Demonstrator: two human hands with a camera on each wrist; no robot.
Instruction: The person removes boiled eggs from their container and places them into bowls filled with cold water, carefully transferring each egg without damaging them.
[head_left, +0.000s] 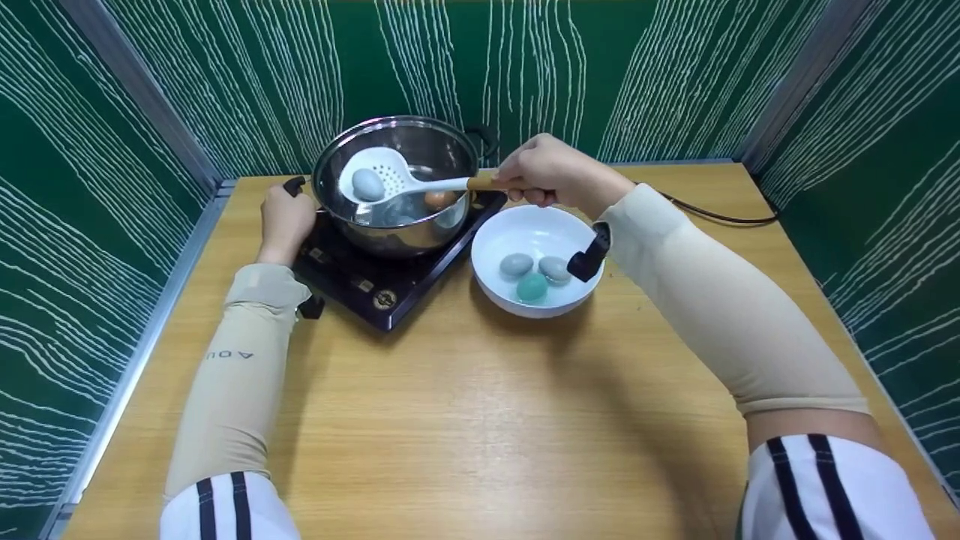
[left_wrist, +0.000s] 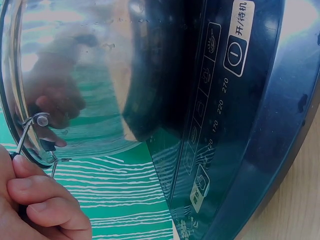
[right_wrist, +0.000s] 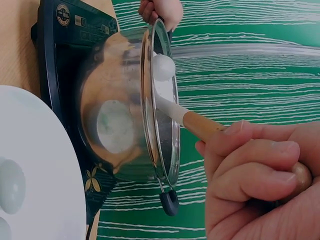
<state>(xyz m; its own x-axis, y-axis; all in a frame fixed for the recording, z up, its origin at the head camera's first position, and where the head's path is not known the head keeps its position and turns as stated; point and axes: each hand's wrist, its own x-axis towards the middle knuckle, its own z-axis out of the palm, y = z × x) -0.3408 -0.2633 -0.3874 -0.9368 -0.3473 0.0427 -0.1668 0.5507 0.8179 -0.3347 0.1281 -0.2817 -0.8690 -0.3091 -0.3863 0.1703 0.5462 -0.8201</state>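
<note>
My right hand [head_left: 541, 171] grips the wooden handle of a white slotted spoon [head_left: 439, 185]. A pale egg [head_left: 367, 184] lies in the spoon's perforated bowl, held over the steel pot [head_left: 390, 232]. Inside the pot, a brown egg [head_left: 439, 199] shows below the spoon's neck. With curled fingers my left hand [left_wrist: 45, 200] holds the pot's left side handle [head_left: 294, 185]. Just right of the pot, under my right wrist, a white bowl [head_left: 536, 225] contains two pale eggs [head_left: 516, 265] and a green one [head_left: 532, 287].
Beneath the pot is a black induction cooker [head_left: 384, 300], its touch panel facing me. A black cable [head_left: 720, 217] runs along the back right of the wooden table [head_left: 480, 420]. Green walls with white streaks [head_left: 510, 82] enclose the table at the back and sides.
</note>
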